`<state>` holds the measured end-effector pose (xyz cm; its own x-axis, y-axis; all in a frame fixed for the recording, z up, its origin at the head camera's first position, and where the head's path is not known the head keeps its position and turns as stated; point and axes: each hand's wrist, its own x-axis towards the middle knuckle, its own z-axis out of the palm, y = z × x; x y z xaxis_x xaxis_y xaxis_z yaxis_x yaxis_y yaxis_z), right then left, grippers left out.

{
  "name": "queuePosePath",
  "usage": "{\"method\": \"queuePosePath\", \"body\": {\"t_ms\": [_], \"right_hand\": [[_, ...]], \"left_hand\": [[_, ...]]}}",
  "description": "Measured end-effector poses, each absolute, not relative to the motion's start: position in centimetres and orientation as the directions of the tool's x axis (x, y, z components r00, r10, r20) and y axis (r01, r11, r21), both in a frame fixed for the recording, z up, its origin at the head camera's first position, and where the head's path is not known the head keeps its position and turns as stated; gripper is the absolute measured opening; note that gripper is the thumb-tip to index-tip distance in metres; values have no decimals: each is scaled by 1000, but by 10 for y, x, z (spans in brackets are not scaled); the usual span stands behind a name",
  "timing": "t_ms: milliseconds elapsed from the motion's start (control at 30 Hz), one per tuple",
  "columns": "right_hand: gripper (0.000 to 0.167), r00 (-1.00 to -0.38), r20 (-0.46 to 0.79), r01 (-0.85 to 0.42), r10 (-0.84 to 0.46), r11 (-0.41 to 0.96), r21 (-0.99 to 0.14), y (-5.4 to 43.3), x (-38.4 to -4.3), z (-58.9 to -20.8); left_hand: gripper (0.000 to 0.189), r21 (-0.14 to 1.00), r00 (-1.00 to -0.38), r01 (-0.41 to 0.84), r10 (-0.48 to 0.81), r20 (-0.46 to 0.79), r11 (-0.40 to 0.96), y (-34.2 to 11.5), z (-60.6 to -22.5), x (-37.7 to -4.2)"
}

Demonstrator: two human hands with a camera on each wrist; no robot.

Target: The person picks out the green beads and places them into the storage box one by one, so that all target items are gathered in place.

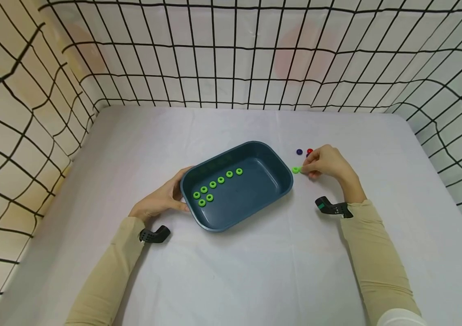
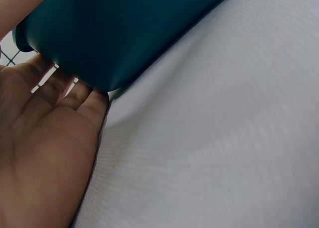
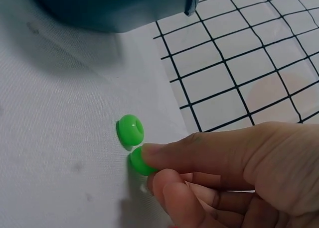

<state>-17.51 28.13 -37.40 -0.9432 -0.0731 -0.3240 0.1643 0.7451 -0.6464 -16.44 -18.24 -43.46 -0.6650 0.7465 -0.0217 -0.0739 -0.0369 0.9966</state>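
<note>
A dark blue-teal tray [image 1: 251,197] sits at an angle on the white table, with several green rings [image 1: 221,180] inside. Most of them form a row by its far wall; two more lie in front of the row's left end. My left hand [image 1: 161,199] grips the tray's left end, thumb on the near side, fingers against the far side. Just off the tray's right end, my right hand [image 1: 328,164] pinches a green ring [image 3: 141,162] between thumb and fingers. Another green ring [image 3: 131,130] lies on the cloth right beside it.
Beyond the right fingers lie a dark blue ring [image 1: 299,152], a red ring [image 1: 310,151] and another dark piece partly hidden by the hand. Black netting [image 1: 235,63] over white sheeting surrounds the table's far side and flanks.
</note>
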Motion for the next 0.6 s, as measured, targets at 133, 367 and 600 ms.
{"method": "queuePosePath", "body": {"t_ms": [133, 367, 600], "right_hand": [[26, -952, -304, 169, -46, 747, -643, 282, -174, -368], [29, -974, -228, 163, 4, 712, -683, 272, -178, -344], [28, -987, -154, 81, -43, 692, -717, 239, -188, -311]], "left_hand": [[112, 997, -666, -73, 746, -22, -36, -182, -435, -164], [112, 998, -671, -64, 741, -33, -13, -182, -435, -164], [112, 998, -667, -58, 745, -23, -21, -183, -434, -164]]}}
